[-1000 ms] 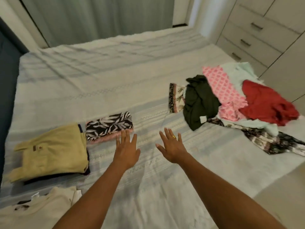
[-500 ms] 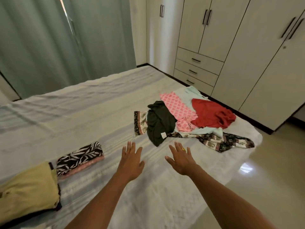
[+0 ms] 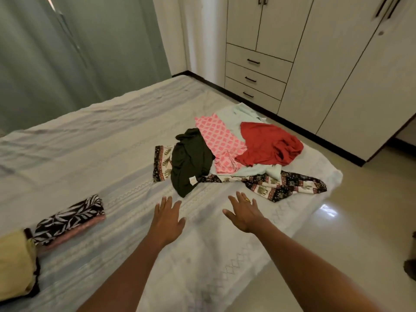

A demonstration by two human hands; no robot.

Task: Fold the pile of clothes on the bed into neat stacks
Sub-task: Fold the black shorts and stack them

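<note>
A loose pile of clothes lies near the bed's right corner: a dark green garment, a pink patterned piece, a red top, a pale mint piece and an elephant-print garment. At the left sit folded items: a black-and-white leaf-print piece and a yellow garment. My left hand and my right hand hover over the bedsheet just short of the pile, fingers spread, holding nothing.
A white wardrobe with drawers stands beyond the bed on the right. Grey-green curtains hang at the back. Shiny floor tiles border the bed's right edge, with a dark object at the frame's right edge.
The view has swung right toward the unfolded pile, so the folded items slid to the left edge. Both hands have stayed open and reached closer to the pile.
</note>
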